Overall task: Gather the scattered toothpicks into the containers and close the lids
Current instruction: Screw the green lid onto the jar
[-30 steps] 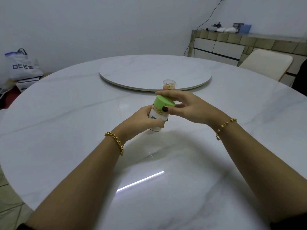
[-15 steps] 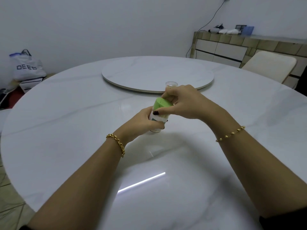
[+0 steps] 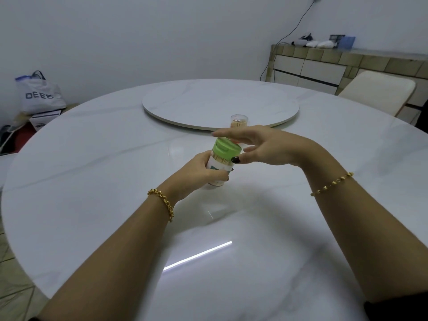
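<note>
Head view: bag (image 3: 40,95) reads "DEES"; left hand (image 3: 199,173) grips jar (image 3: 220,164), leaning slightly right, green lid (image 3: 225,149) uppermost; right hand (image 3: 266,147) spread beside lid.

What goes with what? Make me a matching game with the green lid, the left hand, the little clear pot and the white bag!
1 green lid
2 left hand
3 clear pot
4 white bag

A by the wall
B on the white container
C grips the white container
D behind the right hand

Pairs: 1-B, 2-C, 3-D, 4-A
</note>
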A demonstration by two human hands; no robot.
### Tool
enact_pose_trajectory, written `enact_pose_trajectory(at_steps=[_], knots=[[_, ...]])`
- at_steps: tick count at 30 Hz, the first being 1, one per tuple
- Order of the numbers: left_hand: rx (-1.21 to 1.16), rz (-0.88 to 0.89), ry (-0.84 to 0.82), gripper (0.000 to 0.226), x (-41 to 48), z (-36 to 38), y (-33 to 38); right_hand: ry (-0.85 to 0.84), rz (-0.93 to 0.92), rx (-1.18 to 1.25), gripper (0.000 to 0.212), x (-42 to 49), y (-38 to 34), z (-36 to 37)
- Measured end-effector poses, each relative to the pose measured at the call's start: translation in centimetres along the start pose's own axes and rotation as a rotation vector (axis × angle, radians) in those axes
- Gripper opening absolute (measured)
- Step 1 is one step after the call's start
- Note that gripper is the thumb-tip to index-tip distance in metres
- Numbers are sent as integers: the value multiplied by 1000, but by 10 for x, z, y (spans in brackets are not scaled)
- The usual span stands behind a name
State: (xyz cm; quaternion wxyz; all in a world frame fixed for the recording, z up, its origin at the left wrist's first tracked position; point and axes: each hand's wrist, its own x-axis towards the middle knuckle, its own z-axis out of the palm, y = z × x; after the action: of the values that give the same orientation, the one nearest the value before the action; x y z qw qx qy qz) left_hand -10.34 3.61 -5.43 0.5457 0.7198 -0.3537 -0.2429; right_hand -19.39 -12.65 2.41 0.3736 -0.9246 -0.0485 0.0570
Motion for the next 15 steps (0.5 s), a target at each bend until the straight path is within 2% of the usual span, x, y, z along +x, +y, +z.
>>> enact_pose_trajectory(at_steps=[3,7,10,12,15], knots=[[9,-2,-11,43,0,2,2,52,-18,-23,57,3,-4,2],[12,15,-7,41,-2,5,4,272,18,-218,39,5,-8,5],[37,15,-14,39,-3,7,5,427,108,-425,56,6,-14,17],[41,9,-16,39,-2,7,5,465,151,-503,67,7,-15,22],[24,7,6,40,-2,5,4,384,154,-325,61,5,-13,16]])
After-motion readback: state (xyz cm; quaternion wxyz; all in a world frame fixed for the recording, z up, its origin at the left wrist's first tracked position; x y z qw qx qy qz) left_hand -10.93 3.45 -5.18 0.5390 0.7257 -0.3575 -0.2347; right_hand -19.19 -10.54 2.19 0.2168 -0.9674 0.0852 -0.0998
